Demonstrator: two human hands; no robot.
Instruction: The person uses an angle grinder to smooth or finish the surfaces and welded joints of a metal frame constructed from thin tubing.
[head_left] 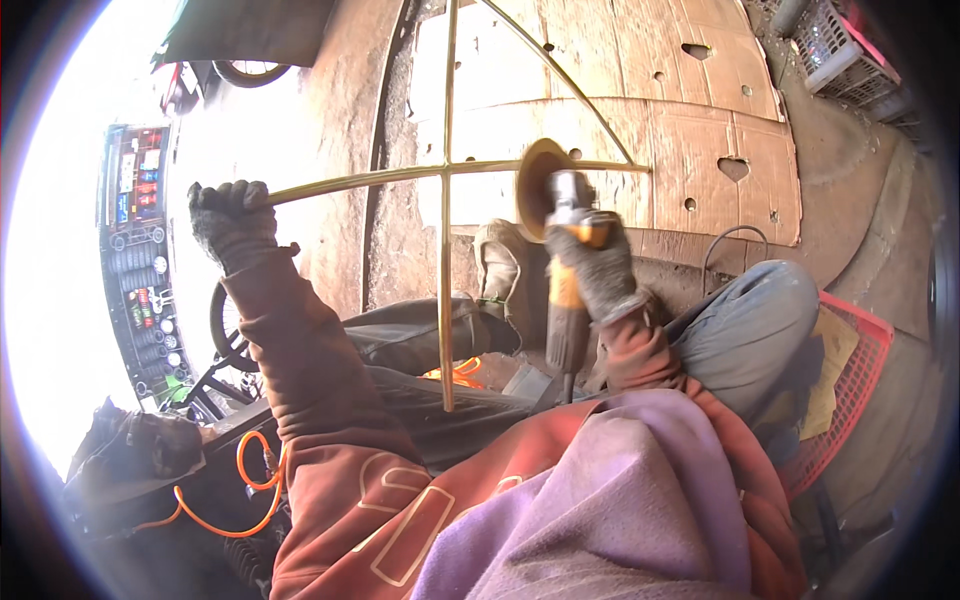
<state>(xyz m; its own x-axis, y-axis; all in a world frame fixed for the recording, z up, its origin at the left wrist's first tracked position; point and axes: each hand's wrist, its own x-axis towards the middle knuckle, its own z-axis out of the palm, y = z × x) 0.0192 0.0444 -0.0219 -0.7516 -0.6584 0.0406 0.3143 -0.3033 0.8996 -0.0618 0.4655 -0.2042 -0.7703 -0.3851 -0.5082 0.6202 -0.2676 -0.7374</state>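
Observation:
My gloved left hand (235,220) is closed round the left end of a thin brass-coloured metal bar (370,180). That bar belongs to a frame of crossed bars, with a long upright bar (446,290) and a slanted one (570,85). In my gloved right hand (600,265) is a yellow and grey angle grinder (566,310). Its round brown disc (540,190) stands on edge over the cross bar, right of the crossing; whether it touches the bar I cannot tell. The cable leaves the grinder's lower end towards my lap.
Flattened cardboard (700,150) with holes lies on the floor under the frame. A red plastic basket (870,350) stands at my right, a grey crate (845,60) at the far right. An orange hose (240,520) curls at lower left. My shoe (497,265) is close below the cross bar.

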